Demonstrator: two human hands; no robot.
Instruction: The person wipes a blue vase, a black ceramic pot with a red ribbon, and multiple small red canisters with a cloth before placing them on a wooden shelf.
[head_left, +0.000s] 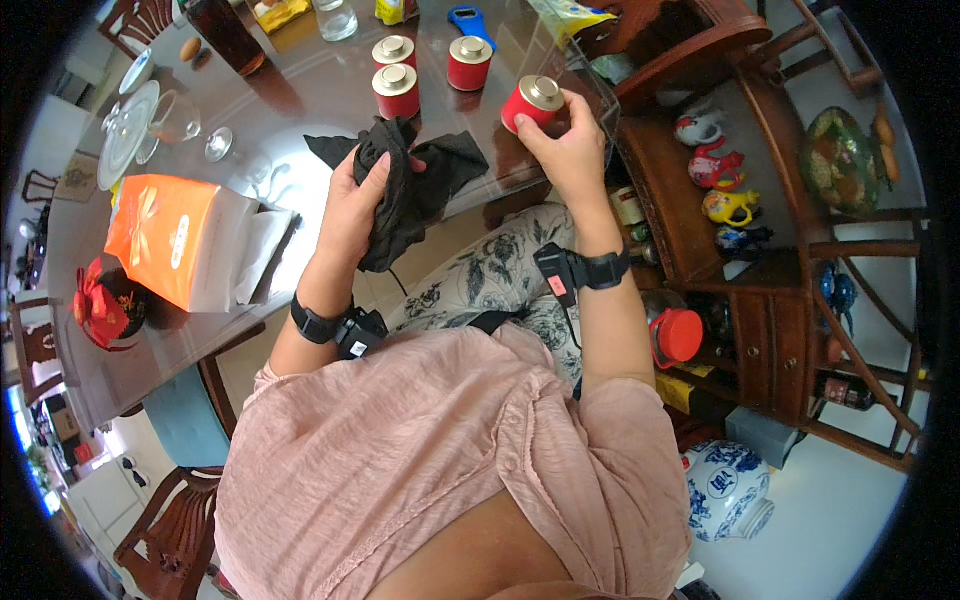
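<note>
My left hand (361, 196) grips a crumpled black cloth (401, 195), whose far ends spread over the edge of a glossy table (315, 120). In my right hand (568, 142) is a red canister with a metal lid (532, 105), slightly tilted, fingers round its near and right sides. Whether its base touches the table cannot be told. Between the hands and farther off, a similar red canister (470, 64) stands upright. Two more, one in front (396, 91) and one behind (393, 51), stand close together just beyond the cloth.
On the left are an orange and white bag (169, 244), a red-wrapped jar (109, 304), stemmed glassware (219, 144) and a glass lid (129, 135). A dark bottle (225, 34), drinking glass (335, 19) and blue opener (472, 26) lie beyond. A wooden cabinet (660, 195) stands right.
</note>
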